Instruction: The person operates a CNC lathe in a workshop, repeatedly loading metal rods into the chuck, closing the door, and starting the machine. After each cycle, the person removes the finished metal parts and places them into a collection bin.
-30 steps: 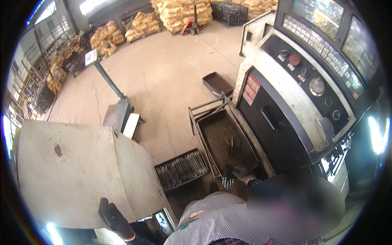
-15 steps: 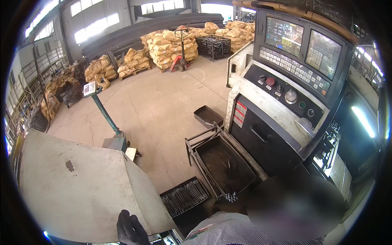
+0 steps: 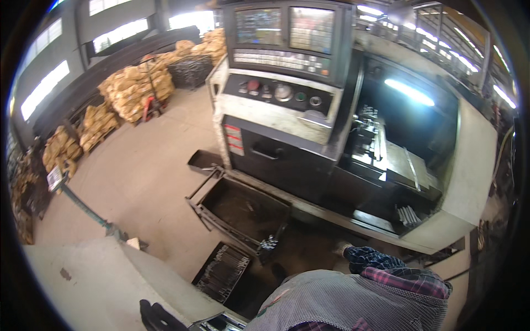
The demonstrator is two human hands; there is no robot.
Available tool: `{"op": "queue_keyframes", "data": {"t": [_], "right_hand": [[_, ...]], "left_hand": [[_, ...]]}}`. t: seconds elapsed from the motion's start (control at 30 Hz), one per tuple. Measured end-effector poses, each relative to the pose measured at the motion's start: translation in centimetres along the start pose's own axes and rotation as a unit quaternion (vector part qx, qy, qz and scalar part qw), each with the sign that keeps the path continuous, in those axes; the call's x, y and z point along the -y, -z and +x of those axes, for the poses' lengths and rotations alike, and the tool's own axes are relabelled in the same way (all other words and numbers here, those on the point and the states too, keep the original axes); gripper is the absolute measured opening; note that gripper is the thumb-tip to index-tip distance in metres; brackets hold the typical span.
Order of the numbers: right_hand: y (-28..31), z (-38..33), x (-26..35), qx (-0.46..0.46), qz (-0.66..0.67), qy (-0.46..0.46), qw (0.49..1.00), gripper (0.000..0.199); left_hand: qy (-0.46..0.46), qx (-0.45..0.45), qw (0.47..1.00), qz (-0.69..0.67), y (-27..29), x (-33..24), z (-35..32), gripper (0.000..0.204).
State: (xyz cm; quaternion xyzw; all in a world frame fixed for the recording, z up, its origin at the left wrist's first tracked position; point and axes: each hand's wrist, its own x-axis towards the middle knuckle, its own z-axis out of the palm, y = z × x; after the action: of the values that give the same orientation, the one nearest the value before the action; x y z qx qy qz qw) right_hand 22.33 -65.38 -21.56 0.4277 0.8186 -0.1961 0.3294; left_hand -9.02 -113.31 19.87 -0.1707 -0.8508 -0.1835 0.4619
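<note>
Withdrawn from the bright-ended rods (image 3: 268,243) since the earlier frame, my right hand (image 3: 342,248) is now in front of the machine (image 3: 287,171); I cannot tell its grip. Rods remain at the near corner of the tray (image 3: 234,209). My gloved left hand (image 3: 157,316) shows fingers extended before the pale cabinet (image 3: 83,281); contact is unclear.

A black-gloved left hand (image 3: 157,316), patterned dark-blue right sleeve (image 3: 371,257), checked grey apron (image 3: 320,298) and pink plaid shirt (image 3: 407,279) show.
</note>
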Motion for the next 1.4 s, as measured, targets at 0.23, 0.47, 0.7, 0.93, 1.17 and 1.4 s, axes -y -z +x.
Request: {"op": "queue_keyframes", "data": {"t": [0.23, 0.47, 0.7, 0.93, 1.17, 1.4], "right_hand": [[-1.8, -9.8, -5.5, -0.019, 0.354, -0.184, 0.917, 0.050], [-0.9, -11.0, -13.6, -0.183, 0.428, -0.273, 0.842, 0.049], [7.1, -10.2, -21.1, -0.324, 0.390, -0.320, 0.800, 0.048], [11.2, -6.0, -27.6, -0.234, 0.190, -0.389, 0.870, 0.050], [9.0, -1.8, -33.9, -0.133, 0.156, -0.434, 0.878, 0.037], [5.6, 2.7, -36.2, -0.156, 0.053, -0.400, 0.902, 0.029]], "left_hand": [[0.065, 0.012, 0.992, -0.110, -0.4, -1.5, -0.9, 0.021], [0.136, 0.028, 0.950, -0.279, -3.7, -7.2, -2.3, 0.026], [0.102, 0.061, 0.893, -0.435, -9.1, -20.2, -2.3, 0.029], [0.011, 0.151, 0.882, -0.446, -9.9, -37.6, -0.7, 0.021], [-0.331, 0.061, 0.814, -0.474, -14.8, -48.3, 0.2, 0.036], [-0.219, 0.217, 0.790, -0.529, -15.5, -54.2, -0.4, 0.025]]}}
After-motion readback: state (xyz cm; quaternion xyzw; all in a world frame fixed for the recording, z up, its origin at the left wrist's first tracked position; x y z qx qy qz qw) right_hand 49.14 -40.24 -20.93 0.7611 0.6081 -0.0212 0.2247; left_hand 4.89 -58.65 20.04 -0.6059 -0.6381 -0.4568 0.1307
